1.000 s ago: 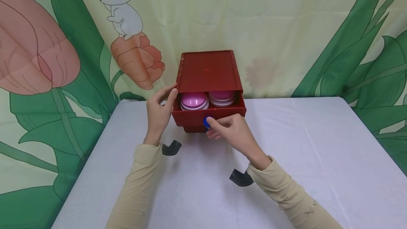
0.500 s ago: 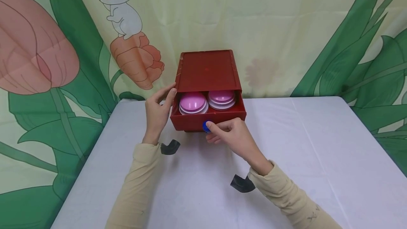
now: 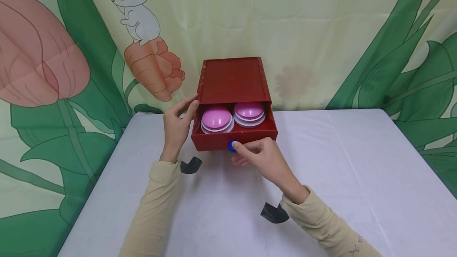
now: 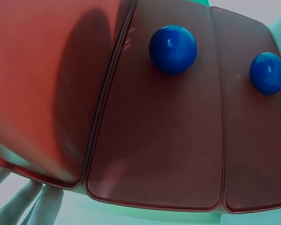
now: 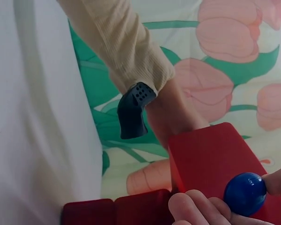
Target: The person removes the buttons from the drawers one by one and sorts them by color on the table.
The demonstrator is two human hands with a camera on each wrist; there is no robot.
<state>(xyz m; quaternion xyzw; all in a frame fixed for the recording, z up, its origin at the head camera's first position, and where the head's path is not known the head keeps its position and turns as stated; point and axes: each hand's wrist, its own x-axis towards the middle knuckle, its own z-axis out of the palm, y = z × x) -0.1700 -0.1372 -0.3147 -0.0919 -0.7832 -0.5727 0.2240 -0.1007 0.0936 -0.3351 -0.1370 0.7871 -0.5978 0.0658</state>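
A small red chest of drawers (image 3: 232,82) stands at the back of the table, its top drawer (image 3: 210,142) pulled well out. Two pink, dome-topped round pieces with white rims, a left one (image 3: 216,119) and a right one (image 3: 249,111), sit side by side inside. My right hand (image 3: 265,156) pinches the drawer's blue knob (image 5: 243,196) between thumb and fingers. With fairly straight fingers, my left hand (image 3: 177,126) rests against the chest's left side. The left wrist view shows its fingertips (image 4: 46,204) by the chest's edge.
Below the pulled-out drawer, two lower fronts with blue knobs (image 4: 173,49) show in the left wrist view. A white cloth covers the table (image 3: 321,177). Behind hangs a curtain (image 3: 314,43) printed with flowers and a rabbit. Dark curved pieces (image 3: 275,212) jut from both wrists.
My right hand has drawn the top drawer farther out toward me by its knob, uncovering more of the pink pieces. The left hand has stayed nearly still against the chest.
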